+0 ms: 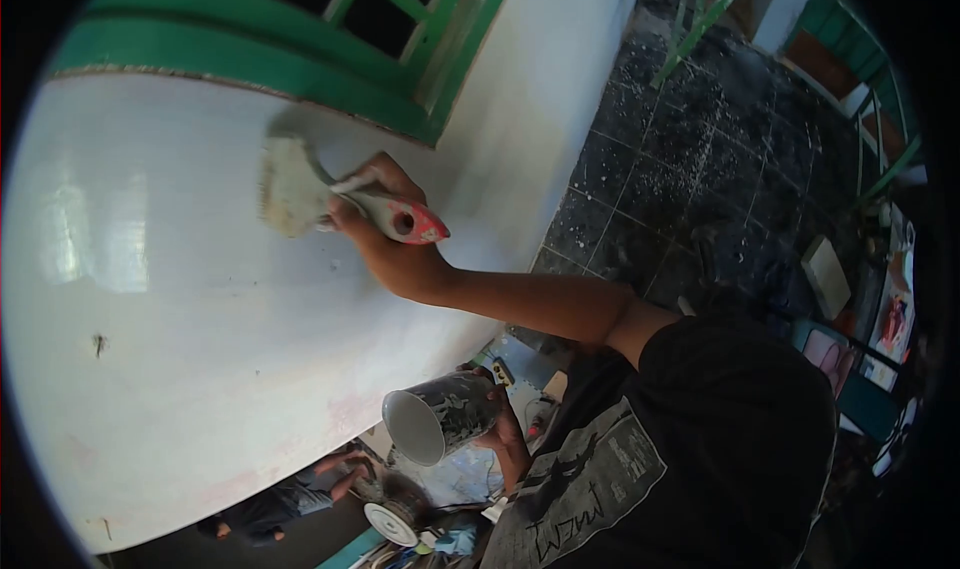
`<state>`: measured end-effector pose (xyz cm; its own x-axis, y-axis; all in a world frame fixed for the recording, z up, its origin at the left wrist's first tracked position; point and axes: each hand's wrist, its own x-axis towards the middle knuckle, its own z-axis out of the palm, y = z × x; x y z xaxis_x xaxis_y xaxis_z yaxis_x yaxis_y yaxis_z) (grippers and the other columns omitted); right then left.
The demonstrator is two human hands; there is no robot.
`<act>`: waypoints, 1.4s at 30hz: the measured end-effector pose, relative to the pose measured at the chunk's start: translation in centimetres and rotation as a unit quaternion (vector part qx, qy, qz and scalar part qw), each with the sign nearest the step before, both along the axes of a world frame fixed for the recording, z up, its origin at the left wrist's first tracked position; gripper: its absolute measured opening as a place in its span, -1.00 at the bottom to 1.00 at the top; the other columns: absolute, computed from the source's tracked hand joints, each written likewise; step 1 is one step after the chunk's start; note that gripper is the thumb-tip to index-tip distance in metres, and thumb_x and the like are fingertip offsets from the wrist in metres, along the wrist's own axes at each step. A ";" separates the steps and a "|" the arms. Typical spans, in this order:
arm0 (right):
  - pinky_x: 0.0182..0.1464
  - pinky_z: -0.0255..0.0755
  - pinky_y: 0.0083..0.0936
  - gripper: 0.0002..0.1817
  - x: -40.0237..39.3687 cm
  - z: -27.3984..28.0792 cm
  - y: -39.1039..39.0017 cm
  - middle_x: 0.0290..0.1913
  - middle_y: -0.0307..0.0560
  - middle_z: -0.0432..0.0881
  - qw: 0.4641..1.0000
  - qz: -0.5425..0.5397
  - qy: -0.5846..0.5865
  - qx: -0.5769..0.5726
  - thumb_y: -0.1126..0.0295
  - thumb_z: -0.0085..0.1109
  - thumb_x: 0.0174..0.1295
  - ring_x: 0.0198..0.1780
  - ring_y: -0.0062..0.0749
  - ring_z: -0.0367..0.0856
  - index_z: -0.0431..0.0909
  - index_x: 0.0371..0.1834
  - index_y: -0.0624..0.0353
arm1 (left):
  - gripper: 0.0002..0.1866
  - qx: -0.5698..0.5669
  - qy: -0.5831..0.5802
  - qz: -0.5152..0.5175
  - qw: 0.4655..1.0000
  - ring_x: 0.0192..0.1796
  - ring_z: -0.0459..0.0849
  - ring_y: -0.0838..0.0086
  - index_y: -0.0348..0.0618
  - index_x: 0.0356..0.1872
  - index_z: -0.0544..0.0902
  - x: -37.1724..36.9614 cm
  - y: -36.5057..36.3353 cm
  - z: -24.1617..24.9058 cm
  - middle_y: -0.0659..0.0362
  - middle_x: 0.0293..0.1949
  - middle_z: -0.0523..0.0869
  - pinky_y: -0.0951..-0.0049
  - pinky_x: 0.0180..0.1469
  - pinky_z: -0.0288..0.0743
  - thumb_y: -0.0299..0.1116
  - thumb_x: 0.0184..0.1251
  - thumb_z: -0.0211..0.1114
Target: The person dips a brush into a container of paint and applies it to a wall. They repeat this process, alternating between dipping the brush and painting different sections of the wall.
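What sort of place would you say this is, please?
Probably a room or porch of a building being painted: a broad brush is held up at the white wall, near a green window frame, and pale specks dot the dark tiled floor.

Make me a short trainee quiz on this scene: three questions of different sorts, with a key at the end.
1. Multiple choice: Which of the person's hands grips the wide, flat, pale-bristled brush with a red-tipped handle?
A) left
B) right
C) both

2. True or false: The cylindrical container with a white-smeared black outside is standing on the floor.

3. Short answer: Which is nearer the brush, the green-painted window frame or the container?

Key:
1. B, the right hand.
2. False; the left hand holds it.
3. The window frame.
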<state>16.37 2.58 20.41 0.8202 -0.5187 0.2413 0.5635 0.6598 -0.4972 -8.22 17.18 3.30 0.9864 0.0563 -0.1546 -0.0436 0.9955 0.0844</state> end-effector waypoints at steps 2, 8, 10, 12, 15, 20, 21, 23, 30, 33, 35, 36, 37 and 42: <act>-0.34 0.40 -0.61 -0.84 0.4 1.0 0.1 -0.38 -0.17 0.60 0.998 -0.020 -0.037 -0.056 0.45 0.26 0.31 -0.35 -0.63 0.58 0.44 -0.24 0.23 | -0.31 -0.005 -0.013 0.001 1.000 0.40 0.23 0.01 -0.05 0.36 0.37 0.4 -0.2 0.2 0.01 0.39 0.32 0.04 0.09 0.41 -0.19 0.19 0.37; -0.26 0.57 -0.54 -0.82 1.7 -15.2 2.1 -0.32 -0.14 0.57 0.992 -0.052 0.050 -0.101 0.42 0.27 0.34 -0.25 -0.54 0.62 0.45 -0.21 0.23 | -0.32 -0.008 -0.043 0.024 0.999 0.42 0.21 -0.06 0.05 0.40 0.35 0.8 0.2 -0.1 -0.03 0.42 0.31 -0.01 0.06 0.40 -0.07 0.27 0.32; -0.20 0.68 -0.45 -0.81 0.2 -22.7 1.7 -0.22 -0.07 0.57 0.988 -0.024 0.121 -0.095 0.45 0.25 0.34 -0.21 -0.42 0.67 0.42 -0.18 0.25 | -0.28 -0.010 -0.040 0.030 0.999 0.40 0.25 -0.05 0.04 0.38 0.38 0.5 0.0 -0.2 -0.01 0.41 0.32 -0.01 0.11 0.40 -0.10 0.18 0.39; -0.19 0.73 -0.38 -0.81 -0.1 -30.1 2.1 -0.17 -0.02 0.59 0.974 -0.007 0.209 -0.085 0.47 0.23 0.32 -0.18 -0.34 0.70 0.40 -0.15 0.25 | -0.27 -0.009 -0.014 0.029 0.999 0.41 0.25 -0.05 0.04 0.38 0.38 0.1 1.3 0.0 -0.01 0.41 0.32 -0.02 0.12 0.40 -0.08 0.17 0.40; -0.29 0.65 -0.47 -0.85 1.6 -33.7 1.5 -0.28 -0.09 0.61 0.957 -0.055 0.278 -0.059 0.50 0.24 0.26 -0.29 -0.42 0.67 0.44 -0.22 0.22 | -0.27 0.009 0.005 0.017 1.000 0.40 0.25 -0.05 0.06 0.39 0.38 -0.3 1.9 -0.1 0.01 0.41 0.34 -0.02 0.11 0.39 -0.06 0.17 0.39; -0.24 0.55 -0.47 -0.85 3.6 -24.1 2.6 -0.35 -0.07 0.62 0.909 -0.190 0.248 -0.275 0.48 0.24 0.18 -0.34 -0.43 0.64 0.49 -0.24 0.20 | -0.29 0.005 -0.008 0.009 1.000 0.41 0.24 -0.05 0.08 0.39 0.39 -0.1 3.4 0.3 0.00 0.41 0.34 -0.02 0.10 0.39 -0.03 0.21 0.36; -0.21 0.54 -0.47 -0.84 3.8 -19.4 2.9 -0.35 -0.06 0.62 0.923 -0.177 0.222 -0.259 0.47 0.25 0.17 -0.33 -0.42 0.64 0.50 -0.22 0.21 | -0.30 0.006 -0.007 0.008 1.000 0.42 0.23 -0.05 0.08 0.39 0.39 -0.2 4.0 -0.4 0.00 0.41 0.34 -0.02 0.10 0.38 -0.02 0.22 0.36; -0.17 0.56 -0.48 -0.82 2.6 -11.2 2.7 -0.32 -0.04 0.62 0.953 -0.130 0.181 -0.204 0.46 0.27 0.18 -0.30 -0.42 0.64 0.49 -0.21 0.22 | -0.31 0.003 0.000 0.003 1.000 0.42 0.22 -0.06 0.08 0.39 0.39 -1.5 4.1 -0.5 -0.01 0.41 0.34 -0.02 0.09 0.38 0.00 0.23 0.34; -0.03 0.72 -0.21 -0.78 1.0 1.1 1.5 -0.10 -0.03 0.52 0.995 0.020 -0.084 -0.039 0.52 0.19 0.33 -0.12 -0.22 0.67 0.33 -0.10 0.25 | -0.31 -0.004 -0.028 -0.008 1.000 0.41 0.24 -0.09 0.05 0.39 0.39 -0.8 4.6 0.3 -0.03 0.41 0.35 -0.03 0.08 0.38 0.05 0.27 0.28; 0.01 0.71 -0.20 -0.79 1.5 -6.5 3.0 -0.10 -0.04 0.52 1.000 0.020 0.004 -0.014 0.50 0.18 0.34 -0.09 -0.20 0.68 0.33 -0.11 0.20 | -0.30 0.017 -0.009 -0.020 1.000 0.42 0.24 -0.10 0.04 0.41 0.37 -1.6 7.3 -0.6 -0.02 0.44 0.33 -0.05 0.08 0.38 0.06 0.29 0.26; 0.03 0.70 -0.20 -0.79 1.2 -17.0 3.4 -0.06 -0.02 0.55 0.998 -0.001 0.060 -0.001 0.49 0.20 0.34 -0.06 -0.21 0.68 0.34 -0.10 0.18 | -0.30 0.032 0.016 -0.044 0.998 0.43 0.25 -0.14 0.02 0.45 0.33 -2.2 8.9 -1.4 0.00 0.48 0.29 -0.05 0.08 0.38 0.06 0.34 0.22; -0.02 0.72 -0.24 -0.80 0.6 -21.7 3.3 -0.10 -0.05 0.56 0.994 -0.014 0.108 0.022 0.51 0.21 0.33 -0.09 -0.25 0.69 0.37 -0.12 0.19 | -0.30 -0.001 0.001 -0.069 0.998 0.47 0.19 -0.13 0.02 0.45 0.32 -2.0 9.1 -1.3 0.00 0.48 0.29 -0.15 0.16 0.33 0.07 0.36 0.21; -0.07 0.75 -0.28 -0.82 0.1 -26.1 3.1 -0.13 -0.07 0.56 0.987 -0.028 0.153 0.048 0.53 0.22 0.31 -0.12 -0.29 0.69 0.40 -0.14 0.20 | -0.30 -0.034 -0.013 -0.097 0.995 0.51 0.14 -0.13 0.02 0.46 0.31 -1.7 9.3 -1.3 0.00 0.49 0.29 -0.24 0.23 0.28 0.08 0.38 0.20; -0.22 0.72 -0.38 -0.86 0.2 -44.7 2.4 -0.23 -0.09 0.65 0.949 -0.077 0.284 0.110 0.52 0.23 0.27 -0.31 -0.30 0.72 0.44 -0.21 0.20 | -0.35 -0.031 0.021 -0.141 0.989 0.48 0.19 -0.04 0.09 0.44 0.34 -0.9 9.9 -4.1 0.07 0.49 0.27 -0.15 0.12 0.40 0.01 0.38 0.22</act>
<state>16.57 4.98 -24.29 0.6957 -0.6305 -0.3443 0.3446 0.7134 -0.6102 -9.16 27.07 -0.80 0.9540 -0.2317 -0.1902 0.2396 0.9707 0.0193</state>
